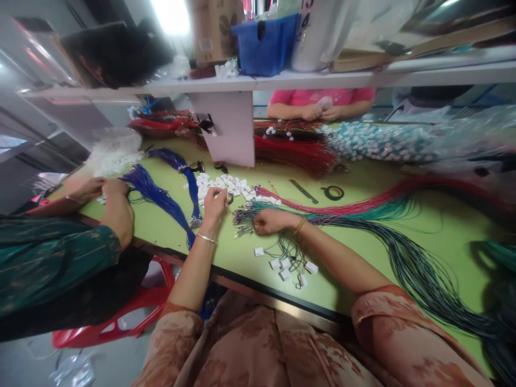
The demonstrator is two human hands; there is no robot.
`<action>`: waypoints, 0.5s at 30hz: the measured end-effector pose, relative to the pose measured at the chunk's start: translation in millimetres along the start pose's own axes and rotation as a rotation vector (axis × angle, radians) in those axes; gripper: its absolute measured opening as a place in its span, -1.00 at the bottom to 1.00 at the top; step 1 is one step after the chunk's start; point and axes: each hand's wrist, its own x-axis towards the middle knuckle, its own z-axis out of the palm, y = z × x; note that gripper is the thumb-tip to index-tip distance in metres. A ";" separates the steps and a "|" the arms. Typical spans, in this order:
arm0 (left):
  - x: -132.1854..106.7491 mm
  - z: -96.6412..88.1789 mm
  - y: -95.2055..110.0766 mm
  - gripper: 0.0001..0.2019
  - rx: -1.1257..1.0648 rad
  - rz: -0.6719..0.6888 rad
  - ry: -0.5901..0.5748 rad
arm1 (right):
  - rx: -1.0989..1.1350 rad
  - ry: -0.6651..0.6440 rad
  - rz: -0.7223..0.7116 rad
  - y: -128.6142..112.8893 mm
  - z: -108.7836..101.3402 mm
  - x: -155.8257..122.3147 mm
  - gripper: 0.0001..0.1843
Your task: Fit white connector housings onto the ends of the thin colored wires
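My left hand is over the near side of a pile of white plastic connectors, fingers pinched together; whatever is between them is too small to make out. Curled fingers of my right hand close on wires at the terminal ends of a dark wire bundle. Green wires and red wires run alongside, off to the right. Below my right hand lie several wired white connectors, their thin leads reaching under the wrist.
Black tape and a dark flat blade-like strip lie behind the wires. Blue wire bundles lie left, near a co-worker's hands. A white shelf with an upright panel spans the table; another person sits beyond.
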 end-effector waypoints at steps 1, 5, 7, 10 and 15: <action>-3.2 -3.0 2.8 -0.84 -0.056 -0.039 -0.017 | 0.061 -0.062 -0.019 3.5 -7.5 -1.8 -0.94; -16.8 -12.6 6.2 -0.87 -0.218 -0.169 -0.093 | 0.234 -0.031 -0.053 12.1 -29.5 -7.7 -0.95; -22.3 -14.0 4.1 -0.90 -0.294 -0.211 -0.119 | 0.390 0.013 -0.079 10.2 -32.1 -7.4 -0.91; -29.5 -11.1 -0.6 -0.86 -0.344 -0.239 -0.152 | 0.643 0.153 -0.096 -0.3 -28.3 -1.3 -0.81; -41.6 1.0 -2.9 -0.88 -0.430 -0.271 -0.212 | 0.763 0.416 -0.079 -23.4 -18.7 15.9 -0.75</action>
